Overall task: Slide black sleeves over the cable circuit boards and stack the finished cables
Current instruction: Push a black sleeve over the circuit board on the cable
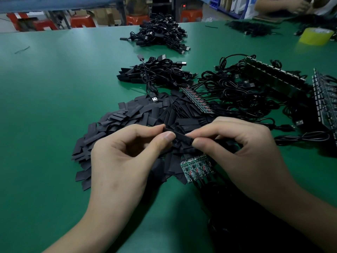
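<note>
Pinching a black sleeve (182,136) at either end: left hand (120,157) by thumb and forefinger, right hand (242,148) likewise, other fingers curled in. Held level just above the heap of loose sleeves (131,114). Cannot tell whether a board sits inside. At the heap's near edge, bare circuit boards (195,167). Beyond the heap, a stack of sleeved cables (156,73). Right of the heap, wired board strips (198,101).

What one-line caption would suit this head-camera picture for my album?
Left hand and right hand pinch one black sleeve above a pile of loose sleeves, bare circuit boards nearby.
</note>
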{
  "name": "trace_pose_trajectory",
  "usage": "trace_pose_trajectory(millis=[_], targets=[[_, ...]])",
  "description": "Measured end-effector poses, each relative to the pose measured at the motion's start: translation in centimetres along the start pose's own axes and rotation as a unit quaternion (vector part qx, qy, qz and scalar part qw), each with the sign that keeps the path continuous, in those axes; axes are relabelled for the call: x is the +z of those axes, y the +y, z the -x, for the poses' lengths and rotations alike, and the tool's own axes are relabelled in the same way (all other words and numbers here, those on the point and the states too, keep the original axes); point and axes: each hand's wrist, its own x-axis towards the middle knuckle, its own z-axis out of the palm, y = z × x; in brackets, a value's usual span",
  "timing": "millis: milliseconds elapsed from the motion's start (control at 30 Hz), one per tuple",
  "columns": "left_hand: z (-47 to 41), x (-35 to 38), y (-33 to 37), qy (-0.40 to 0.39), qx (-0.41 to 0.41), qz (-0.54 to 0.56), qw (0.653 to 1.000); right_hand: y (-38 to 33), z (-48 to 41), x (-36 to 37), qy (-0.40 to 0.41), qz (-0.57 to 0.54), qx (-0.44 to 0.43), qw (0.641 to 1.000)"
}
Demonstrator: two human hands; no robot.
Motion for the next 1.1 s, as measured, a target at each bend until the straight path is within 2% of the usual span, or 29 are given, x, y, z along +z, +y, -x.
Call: trace_pose_trajectory(millis=[133,267,500,767,967,1100], targets=[[0.0,0.3,-0.3,-0.037,0.003,0.024,0.999,-0.1,0.0,0.2,-0.004,-0.03,0.03,0.999],[-0.3,0.1,-0.5,-0.03,-0.019,0.043,0.998,-0.2,0.1,0.2,0.003,-0.046,0.046,0.998],[0.1,0.4,-0.8,-0.045,0.004,-0.003,0.999,-0.5,0.3,0.4,0.016,-0.08,0.066,0.994],[-0.6,-0.1,-0.9,-0.028,0.055,-0.072,0.995,-0.6,0.1,0.0,-0.072,-0.07,0.045,0.994],[-1.0,-0.7,-0.8,-0.001,0.073,-0.092,0.993,0.3,-0.3,-0.6,-0.13,0.062,-0.053,0.988],[-1.4,-1.0,-0.8,0.028,0.083,-0.133,0.987,0.8,-0.3,-0.8,-0.141,0.101,-0.052,0.983]])
